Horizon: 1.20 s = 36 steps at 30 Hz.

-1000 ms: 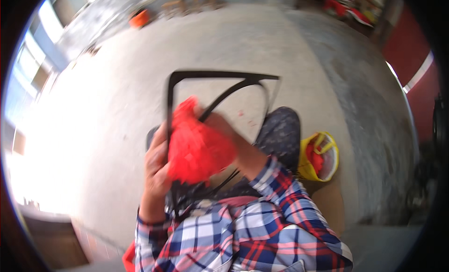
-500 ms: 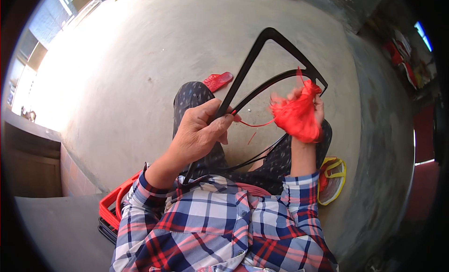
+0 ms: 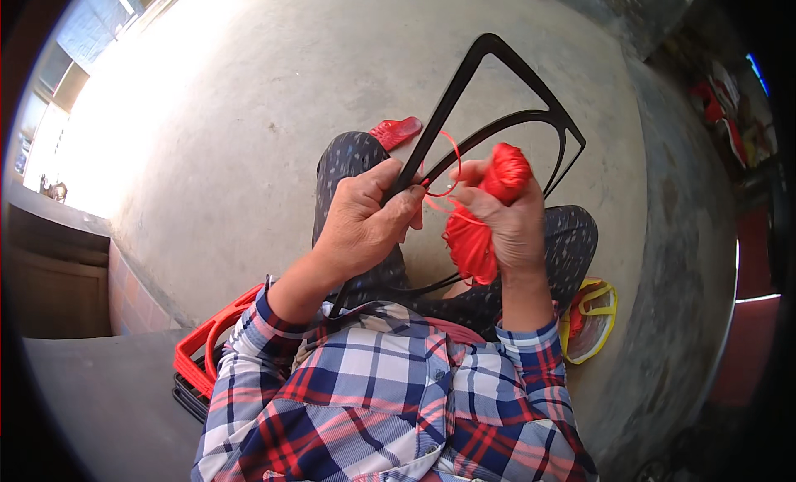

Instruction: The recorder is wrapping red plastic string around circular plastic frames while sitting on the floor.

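Note:
A black frame with a straight outer edge and curved inner bars stands tilted over my lap. My left hand grips its near side bar, thumb and fingers closed round it. Red cord loops off the bar beside my left thumb. My right hand is closed around a bundled hank of red cord, whose lower part hangs out below the palm. It is held close to the frame's inner bar, to the right of my left hand.
A red slipper lies on the concrete floor beyond my left knee. Red and black frames are stacked at my left side. By my right thigh sits a yellow-rimmed bag with something red inside.
My right hand has come left and toward my left hand with the red cord hank. A loop of cord now stands up by the bar. My left hand keeps its hold.

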{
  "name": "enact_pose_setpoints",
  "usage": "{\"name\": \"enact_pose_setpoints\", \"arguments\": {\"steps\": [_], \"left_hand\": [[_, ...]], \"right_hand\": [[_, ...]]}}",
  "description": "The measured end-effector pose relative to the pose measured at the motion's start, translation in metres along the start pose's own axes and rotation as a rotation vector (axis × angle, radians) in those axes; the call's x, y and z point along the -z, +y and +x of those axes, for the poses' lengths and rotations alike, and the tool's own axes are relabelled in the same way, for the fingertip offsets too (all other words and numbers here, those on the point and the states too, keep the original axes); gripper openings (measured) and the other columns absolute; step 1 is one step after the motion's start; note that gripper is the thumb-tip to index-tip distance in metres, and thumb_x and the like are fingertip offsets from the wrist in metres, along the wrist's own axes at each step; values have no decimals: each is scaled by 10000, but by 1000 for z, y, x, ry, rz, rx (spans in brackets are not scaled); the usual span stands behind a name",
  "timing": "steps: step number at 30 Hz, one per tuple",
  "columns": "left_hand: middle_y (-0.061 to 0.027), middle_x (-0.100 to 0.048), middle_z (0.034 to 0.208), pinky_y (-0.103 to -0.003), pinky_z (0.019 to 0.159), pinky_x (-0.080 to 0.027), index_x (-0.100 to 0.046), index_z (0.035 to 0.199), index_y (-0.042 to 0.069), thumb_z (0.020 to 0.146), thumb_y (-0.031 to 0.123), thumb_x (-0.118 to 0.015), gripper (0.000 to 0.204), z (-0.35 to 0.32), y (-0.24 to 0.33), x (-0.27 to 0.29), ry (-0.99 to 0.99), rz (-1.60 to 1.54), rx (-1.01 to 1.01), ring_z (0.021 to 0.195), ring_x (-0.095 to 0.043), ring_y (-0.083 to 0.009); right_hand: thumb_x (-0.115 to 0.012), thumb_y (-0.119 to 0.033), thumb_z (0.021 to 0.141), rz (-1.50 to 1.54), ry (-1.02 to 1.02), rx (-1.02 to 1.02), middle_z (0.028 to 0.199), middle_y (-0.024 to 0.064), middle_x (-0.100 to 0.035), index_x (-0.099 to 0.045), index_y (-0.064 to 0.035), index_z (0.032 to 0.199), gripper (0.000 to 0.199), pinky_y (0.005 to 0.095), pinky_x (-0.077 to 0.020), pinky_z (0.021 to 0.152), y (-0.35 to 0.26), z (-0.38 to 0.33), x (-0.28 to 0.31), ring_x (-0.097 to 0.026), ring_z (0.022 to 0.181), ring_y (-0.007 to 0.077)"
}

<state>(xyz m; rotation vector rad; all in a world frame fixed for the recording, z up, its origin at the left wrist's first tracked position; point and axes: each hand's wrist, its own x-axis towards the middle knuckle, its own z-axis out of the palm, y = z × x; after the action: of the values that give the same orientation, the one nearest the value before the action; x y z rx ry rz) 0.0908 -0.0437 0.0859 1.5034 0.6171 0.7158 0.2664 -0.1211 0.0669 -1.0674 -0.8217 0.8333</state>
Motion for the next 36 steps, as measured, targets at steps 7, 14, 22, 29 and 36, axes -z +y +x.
{"name": "enact_pose_setpoints", "arguments": {"steps": [7, 14, 22, 29, 36], "left_hand": [[-55, -589, 649, -248, 548, -447, -570, 880, -6, 907, 97, -627, 121, -6, -1, -9, 33, 83, -70, 592, -509, -65], [-113, -542, 604, -261, 526, -426, -528, 819, -9, 871, 88, -686, 192, -3, -11, -16, 159, 301, -294, 564, -442, -92], [-23, -587, 637, -212, 478, -409, -599, 914, 23, 990, 227, -572, 220, -5, -16, 17, 85, 6, -20, 531, -522, -68], [1, -557, 630, -219, 451, -399, -571, 1009, 30, 974, 146, -549, 123, -3, -18, 34, 204, -181, 14, 505, -495, -56], [2, -579, 652, -216, 495, -422, -583, 966, 33, 948, 103, -583, 72, 1, -23, 30, 128, -59, -70, 527, -509, -54]], "right_hand": [[-727, 32, 799, -165, -38, 216, 832, 7, -622, -550, -55, 943, 244, 238, -512, 686, -12, -2, -8, -581, 748, 64], [-725, 53, 753, -307, -129, 285, 814, 44, -633, -550, -37, 914, 254, 257, -515, 706, -29, -13, -29, -602, 752, 93], [-556, -273, 979, 836, -349, 133, 757, 42, -552, -490, -70, 1040, 222, 285, -446, 607, -46, 4, 98, -533, 606, 146], [-540, -308, 1000, 804, -205, 162, 685, 18, -509, -502, -43, 928, 277, 295, -431, 637, -43, -17, 176, -518, 633, 122], [-508, -162, 871, 828, 121, -123, 1148, 196, -632, -548, 39, 1192, 381, 515, -414, 1030, 6, -10, 133, -601, 1082, 354]]}}
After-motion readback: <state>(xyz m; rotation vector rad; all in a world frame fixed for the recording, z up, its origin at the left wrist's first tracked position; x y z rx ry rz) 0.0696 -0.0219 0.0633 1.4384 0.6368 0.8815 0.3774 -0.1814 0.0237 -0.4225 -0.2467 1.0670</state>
